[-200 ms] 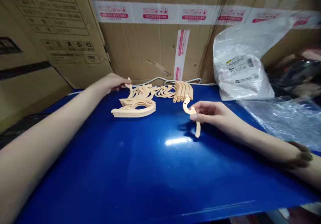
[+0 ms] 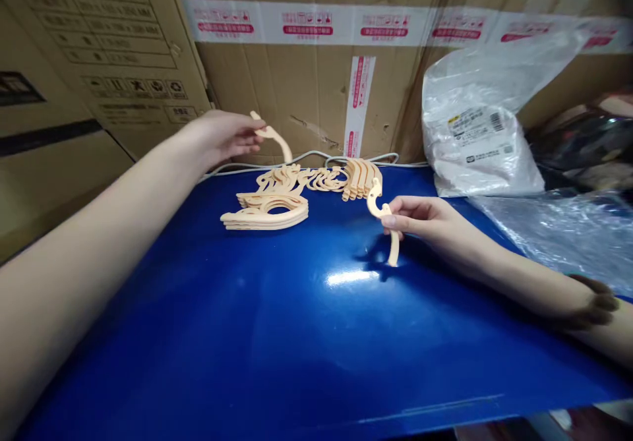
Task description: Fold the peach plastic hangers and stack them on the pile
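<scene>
My left hand, raised above the back of the table, pinches a curved beige plastic hanger arm by its upper end. My right hand is closed on a beige hanger piece with a hooked upper part and a straighter lower end. Its fingers hide the middle of that piece. Between the hands lies a stack of folded beige hangers. Behind that stack are a loose pile of curved beige pieces, some hook-shaped pieces and a row of nested arms.
Cardboard boxes wall off the back and left of the blue table. A white cable runs along the back edge. At the right stand a labelled white plastic bag and a clear plastic sheet.
My left hand has risen from the loose pile, lifting the hanger arm away from it. My right hand, still gripping its piece, has shifted slightly right and up.
</scene>
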{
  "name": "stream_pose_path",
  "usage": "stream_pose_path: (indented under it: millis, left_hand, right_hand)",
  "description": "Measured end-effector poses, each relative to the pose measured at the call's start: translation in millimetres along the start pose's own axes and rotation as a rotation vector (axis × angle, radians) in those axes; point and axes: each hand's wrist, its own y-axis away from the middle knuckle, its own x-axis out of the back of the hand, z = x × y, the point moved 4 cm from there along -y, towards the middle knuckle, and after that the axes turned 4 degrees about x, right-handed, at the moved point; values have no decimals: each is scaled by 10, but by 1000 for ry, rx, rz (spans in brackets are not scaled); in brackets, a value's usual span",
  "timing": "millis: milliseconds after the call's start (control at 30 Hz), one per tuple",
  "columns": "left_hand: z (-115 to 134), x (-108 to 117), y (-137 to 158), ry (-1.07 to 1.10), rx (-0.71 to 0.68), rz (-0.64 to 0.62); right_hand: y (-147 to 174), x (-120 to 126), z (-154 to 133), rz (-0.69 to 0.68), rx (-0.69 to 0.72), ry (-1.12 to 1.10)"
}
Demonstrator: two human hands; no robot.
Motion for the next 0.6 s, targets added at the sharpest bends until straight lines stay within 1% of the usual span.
stream_pose_path:
  millis: [67,167,233,300,367,433,533,600]
  left_hand:
    - [189,-171,108,67,13,-86]
    - [429,-534,340,92,14,-245]
    - [527,-799,525,53,-15,-441]
    - [573,-1004,697,32,-60,-623]
    - [589,-1123,815,67,-105,-728]
    - [571,-1181,871,107,-88,-756]
    - [542,-1219,889,168,-42,-740]
    - [542,-1239,898,179,-50,-753]
  right_hand:
    - [-8,32,-8,41,38,-31]
    - [-14,80,-22,100,81,-72]
    - [-13,99,-25,120,90,-80]
    - [-11,97,-17,114,76,-77]
    - [-13,74,-5,83,49,-65]
    - [-18,39,4,47,21,-47]
    - [-26,-8,4,3,-1,-13]
    - [-25,-36,3,-39,-8,18]
